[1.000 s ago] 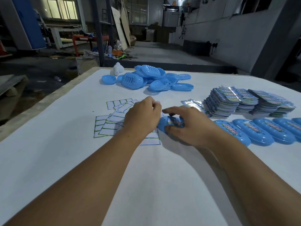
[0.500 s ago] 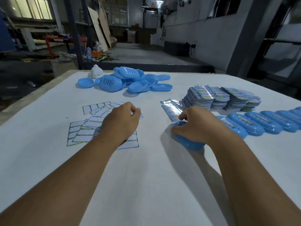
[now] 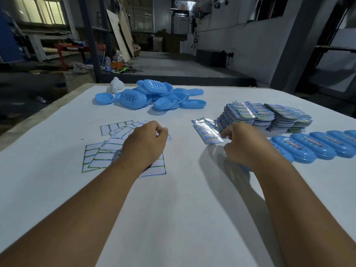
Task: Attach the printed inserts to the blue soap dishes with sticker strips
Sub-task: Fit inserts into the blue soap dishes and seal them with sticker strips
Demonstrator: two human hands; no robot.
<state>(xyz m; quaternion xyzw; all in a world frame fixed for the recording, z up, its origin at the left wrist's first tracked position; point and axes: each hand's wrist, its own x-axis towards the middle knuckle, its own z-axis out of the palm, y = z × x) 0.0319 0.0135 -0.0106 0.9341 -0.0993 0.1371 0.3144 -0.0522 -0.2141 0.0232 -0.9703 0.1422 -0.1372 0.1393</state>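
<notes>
White table point(image 3: 173, 218), seen from the head camera.

Dishes: a loose pile point(image 3: 154, 97) of plain blue oval dishes lies at the far edge, several showing slotted bases, some nested or tipped. A row point(image 3: 316, 147) of long blue dishes lies at the right, side by side and touching, each carrying a multicoloured printed strip along its middle.

Inserts: glossy, foil-like printed cards in fanned stacks point(image 3: 267, 116) behind the row. A few loose inserts point(image 3: 208, 132) lie flat just left of the stacks.

Stickers: white sheets point(image 3: 107, 151) with green and blue borders, divided into rectangles, spread and overlapping at centre left.

Left hand point(image 3: 144, 145): resting over the sticker sheets, fingers curled under; whether they pinch a sticker cannot be told.

Right hand point(image 3: 248, 145): fingertips at the near edge of the loose inserts, fingers curled. A blue dish point(image 3: 244, 167) shows in part beneath the palm and wrist; the hand hides most of it, and the grip on it cannot be confirmed.

A small white object point(image 3: 116, 85) stands by the pile.
</notes>
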